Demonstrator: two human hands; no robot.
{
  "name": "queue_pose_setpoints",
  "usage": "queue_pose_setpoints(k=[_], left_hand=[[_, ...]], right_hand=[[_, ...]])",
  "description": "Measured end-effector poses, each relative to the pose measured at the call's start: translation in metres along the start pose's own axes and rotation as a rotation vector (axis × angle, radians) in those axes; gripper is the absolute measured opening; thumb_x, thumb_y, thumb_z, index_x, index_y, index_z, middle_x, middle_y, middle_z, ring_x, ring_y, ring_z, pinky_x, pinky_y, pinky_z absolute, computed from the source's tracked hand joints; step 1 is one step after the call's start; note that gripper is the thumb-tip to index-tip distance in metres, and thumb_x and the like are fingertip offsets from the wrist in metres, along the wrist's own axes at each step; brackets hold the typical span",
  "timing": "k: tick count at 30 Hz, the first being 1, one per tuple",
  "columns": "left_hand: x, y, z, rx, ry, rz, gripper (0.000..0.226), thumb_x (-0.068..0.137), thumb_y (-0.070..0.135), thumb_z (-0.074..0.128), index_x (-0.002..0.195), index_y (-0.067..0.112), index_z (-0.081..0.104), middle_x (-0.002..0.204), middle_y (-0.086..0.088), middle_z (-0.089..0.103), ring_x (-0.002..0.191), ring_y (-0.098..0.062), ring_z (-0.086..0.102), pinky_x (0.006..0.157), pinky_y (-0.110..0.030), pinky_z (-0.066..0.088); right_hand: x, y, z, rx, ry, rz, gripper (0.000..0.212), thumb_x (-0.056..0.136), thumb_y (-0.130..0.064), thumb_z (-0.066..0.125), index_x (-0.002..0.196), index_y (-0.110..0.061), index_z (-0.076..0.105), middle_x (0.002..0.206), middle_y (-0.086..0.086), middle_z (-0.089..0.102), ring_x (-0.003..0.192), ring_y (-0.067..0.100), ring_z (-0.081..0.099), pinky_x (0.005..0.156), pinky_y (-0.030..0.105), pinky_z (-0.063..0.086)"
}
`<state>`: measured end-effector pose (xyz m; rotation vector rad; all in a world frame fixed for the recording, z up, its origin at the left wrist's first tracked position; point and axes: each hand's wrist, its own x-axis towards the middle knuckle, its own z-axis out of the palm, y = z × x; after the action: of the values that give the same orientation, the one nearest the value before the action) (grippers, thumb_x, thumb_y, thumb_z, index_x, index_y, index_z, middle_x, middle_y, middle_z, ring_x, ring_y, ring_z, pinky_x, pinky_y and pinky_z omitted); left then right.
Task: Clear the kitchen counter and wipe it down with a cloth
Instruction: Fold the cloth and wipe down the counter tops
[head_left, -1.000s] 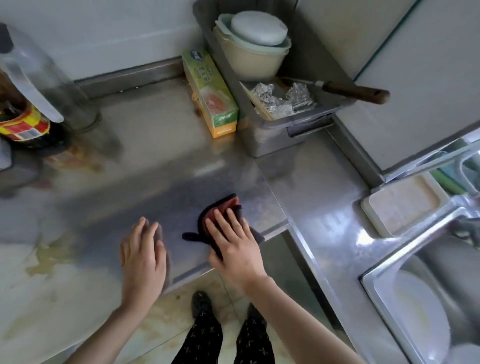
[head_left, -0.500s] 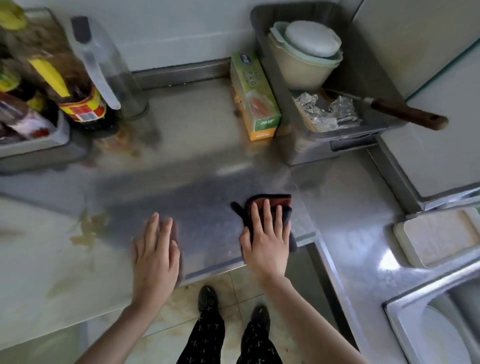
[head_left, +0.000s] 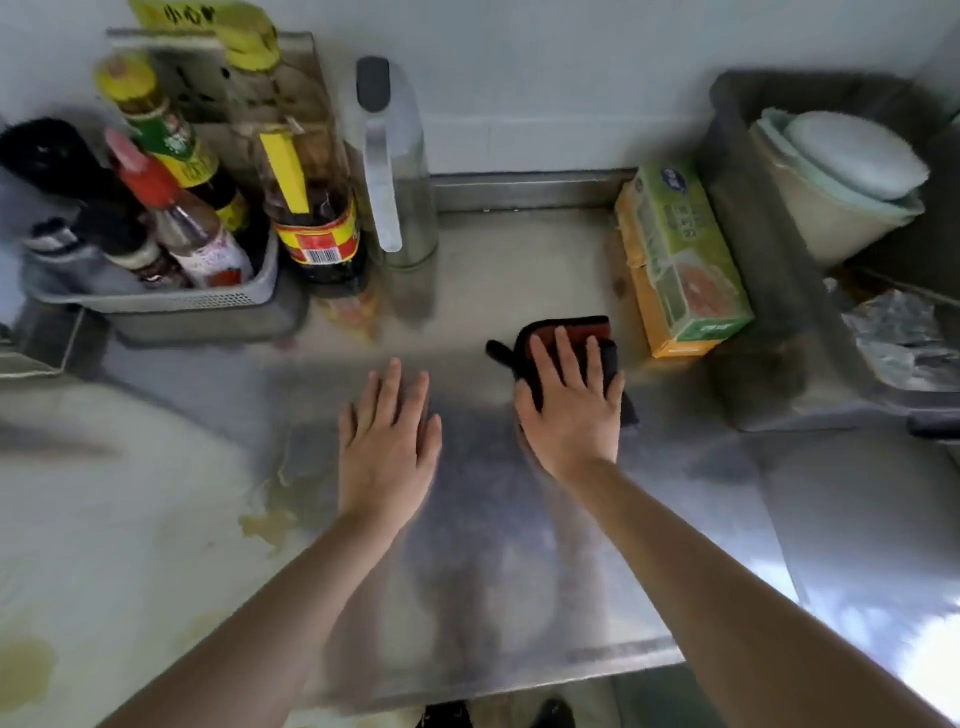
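A dark cloth with a red-brown patch (head_left: 571, 332) lies flat on the steel counter (head_left: 519, 545), just left of a green and orange box. My right hand (head_left: 571, 405) presses down on the cloth with its fingers spread over it. My left hand (head_left: 387, 441) rests flat on the bare counter to the left of the cloth, fingers apart, holding nothing. Yellowish stains (head_left: 270, 519) mark the counter at the left.
A grey basket (head_left: 171, 301) of sauce bottles stands at the back left beside a dark bottle with a red-yellow label (head_left: 317, 239) and a clear jug (head_left: 400, 182). The green and orange box (head_left: 680, 260) and a steel tray (head_left: 769, 291) holding a lidded bowl (head_left: 841, 187) stand at the right.
Both hands have moved away from the front edge toward the back wall. The cloth slid with my right hand up beside the box. The view swung left, bringing the bottles in.
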<state>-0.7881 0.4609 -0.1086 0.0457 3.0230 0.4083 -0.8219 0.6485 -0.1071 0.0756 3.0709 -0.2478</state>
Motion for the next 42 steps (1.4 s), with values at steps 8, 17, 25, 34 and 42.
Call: queue_pose_setpoints(k=[8, 17, 25, 34, 42], left_hand=[[0.027, -0.001, 0.007, 0.117, -0.014, -0.005, 0.056, 0.093, 0.041, 0.018, 0.145, 0.021, 0.025, 0.152, -0.012, 0.027, 0.14, -0.032, 0.023, 0.105, -0.056, 0.025], [0.028, 0.001, 0.006, 0.126, 0.009, -0.01, 0.054, 0.091, 0.039, 0.026, 0.14, 0.019, 0.037, 0.149, -0.012, 0.032, 0.136, -0.034, 0.03, 0.101, -0.055, 0.028], [0.027, 0.004, 0.003, 0.153, 0.018, -0.028, 0.054, 0.091, 0.04, 0.026, 0.139, 0.019, 0.037, 0.149, -0.012, 0.033, 0.135, -0.032, 0.03, 0.101, -0.055, 0.029], [0.026, 0.007, -0.003, 0.164, -0.012, -0.047, 0.054, 0.092, 0.039, 0.024, 0.14, 0.017, 0.037, 0.148, -0.013, 0.034, 0.135, -0.033, 0.03, 0.102, -0.053, 0.028], [0.026, 0.004, 0.001, 0.157, -0.003, -0.045, 0.053, 0.09, 0.037, 0.03, 0.14, 0.02, 0.038, 0.149, -0.01, 0.034, 0.136, -0.031, 0.029, 0.104, -0.051, 0.026]], right_hand=[[0.068, 0.01, -0.003, -0.027, 0.026, -0.312, 0.053, 0.093, -0.046, 0.026, 0.143, -0.031, 0.032, 0.152, -0.002, 0.03, 0.142, 0.028, 0.02, 0.113, 0.049, 0.017], [0.185, -0.051, -0.008, 0.133, 0.078, 0.438, 0.061, 0.097, -0.039, 0.021, 0.148, -0.009, 0.009, 0.157, 0.015, 0.006, 0.142, 0.038, 0.001, 0.112, 0.055, 0.0], [0.176, -0.052, -0.003, 0.079, 0.097, 0.078, 0.06, 0.095, -0.039, 0.027, 0.147, -0.011, 0.019, 0.155, 0.012, 0.018, 0.142, 0.036, 0.008, 0.113, 0.053, 0.002], [0.142, -0.009, -0.017, 0.307, 0.108, -0.495, 0.049, 0.089, -0.034, 0.031, 0.125, -0.013, 0.056, 0.13, 0.007, 0.057, 0.127, 0.023, 0.044, 0.11, 0.043, 0.031], [0.173, -0.041, -0.021, 0.765, 0.153, -0.079, 0.038, 0.096, -0.025, 0.033, 0.12, -0.01, 0.059, 0.117, 0.011, 0.062, 0.113, 0.015, 0.053, 0.098, 0.032, 0.042]])
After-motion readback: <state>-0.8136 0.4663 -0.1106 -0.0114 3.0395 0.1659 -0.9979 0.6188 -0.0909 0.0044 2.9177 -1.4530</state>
